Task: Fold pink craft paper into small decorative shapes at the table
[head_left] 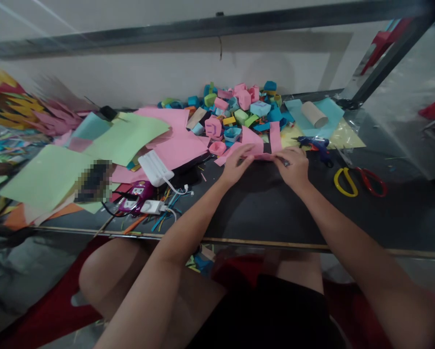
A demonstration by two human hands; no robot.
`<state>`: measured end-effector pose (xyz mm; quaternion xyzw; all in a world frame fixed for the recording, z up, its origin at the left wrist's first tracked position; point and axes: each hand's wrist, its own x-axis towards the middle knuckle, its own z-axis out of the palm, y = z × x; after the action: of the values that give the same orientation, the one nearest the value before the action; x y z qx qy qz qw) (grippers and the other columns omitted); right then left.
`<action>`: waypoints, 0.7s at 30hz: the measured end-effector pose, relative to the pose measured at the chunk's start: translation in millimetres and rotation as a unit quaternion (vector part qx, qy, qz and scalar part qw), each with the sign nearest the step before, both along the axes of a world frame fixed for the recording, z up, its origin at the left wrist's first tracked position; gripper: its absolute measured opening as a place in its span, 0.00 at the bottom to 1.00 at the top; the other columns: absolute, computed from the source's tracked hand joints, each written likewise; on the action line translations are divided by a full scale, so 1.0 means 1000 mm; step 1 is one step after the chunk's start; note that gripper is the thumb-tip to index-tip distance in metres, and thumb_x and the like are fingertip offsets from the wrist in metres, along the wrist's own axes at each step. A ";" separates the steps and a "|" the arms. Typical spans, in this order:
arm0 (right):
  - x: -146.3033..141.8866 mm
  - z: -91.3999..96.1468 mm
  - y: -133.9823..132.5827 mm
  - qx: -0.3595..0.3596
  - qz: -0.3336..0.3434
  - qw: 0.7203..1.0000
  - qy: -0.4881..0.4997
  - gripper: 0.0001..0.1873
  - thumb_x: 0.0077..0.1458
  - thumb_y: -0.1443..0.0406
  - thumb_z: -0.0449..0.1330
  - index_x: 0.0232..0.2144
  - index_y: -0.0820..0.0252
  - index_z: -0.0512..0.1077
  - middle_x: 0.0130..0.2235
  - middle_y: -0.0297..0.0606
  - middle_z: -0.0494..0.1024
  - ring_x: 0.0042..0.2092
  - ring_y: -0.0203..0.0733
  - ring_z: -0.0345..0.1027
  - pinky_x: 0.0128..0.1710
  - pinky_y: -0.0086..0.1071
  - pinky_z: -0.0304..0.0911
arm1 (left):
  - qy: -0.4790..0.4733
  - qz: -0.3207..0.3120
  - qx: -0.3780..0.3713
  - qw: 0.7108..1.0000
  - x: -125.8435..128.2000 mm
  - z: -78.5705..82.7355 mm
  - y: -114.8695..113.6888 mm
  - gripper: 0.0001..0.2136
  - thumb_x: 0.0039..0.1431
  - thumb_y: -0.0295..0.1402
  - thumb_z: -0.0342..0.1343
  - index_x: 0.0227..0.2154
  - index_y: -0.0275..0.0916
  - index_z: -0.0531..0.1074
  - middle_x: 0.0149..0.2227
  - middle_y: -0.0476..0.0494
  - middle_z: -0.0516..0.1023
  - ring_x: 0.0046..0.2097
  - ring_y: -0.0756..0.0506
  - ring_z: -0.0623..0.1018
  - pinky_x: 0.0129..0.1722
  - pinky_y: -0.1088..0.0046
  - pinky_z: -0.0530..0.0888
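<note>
Both my hands grip a cut piece of pink paper [253,138] at the middle of the dark table. My left hand [238,165] is closed on its near left part, thumb and fingers along the edge. My right hand [293,166] pinches the near right part, beside an upright pink strip. Just behind lies a heap of small folded paper pieces [241,115] in pink, blue, green and yellow. A small pink paper ring [217,148] sits left of the held paper.
To the right lie scissors [372,182] with red and yellow handles, a blue glue gun [315,142] and a cardboard tube [314,114]. On the left are green sheets [50,174], pink sheets [177,150], a white power bank [155,167] and a purple power strip [139,194].
</note>
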<state>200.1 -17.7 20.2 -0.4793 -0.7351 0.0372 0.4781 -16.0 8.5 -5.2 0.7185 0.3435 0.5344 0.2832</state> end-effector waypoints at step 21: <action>-0.007 0.000 -0.006 0.099 0.056 0.991 -0.068 0.15 0.47 0.70 0.57 0.31 0.50 0.53 0.32 0.34 0.77 0.40 0.47 0.72 0.46 0.45 0.61 | 0.091 0.031 0.168 0.981 0.014 0.008 -0.022 0.09 0.67 0.37 0.58 0.35 0.45 0.83 0.36 0.45 0.86 0.42 0.45 0.84 0.48 0.61 0.78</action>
<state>193.1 -24.1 19.9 -0.3893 -0.7915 -0.0420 0.4693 -2.1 -13.3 2.8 0.7903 0.2955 0.5255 0.1097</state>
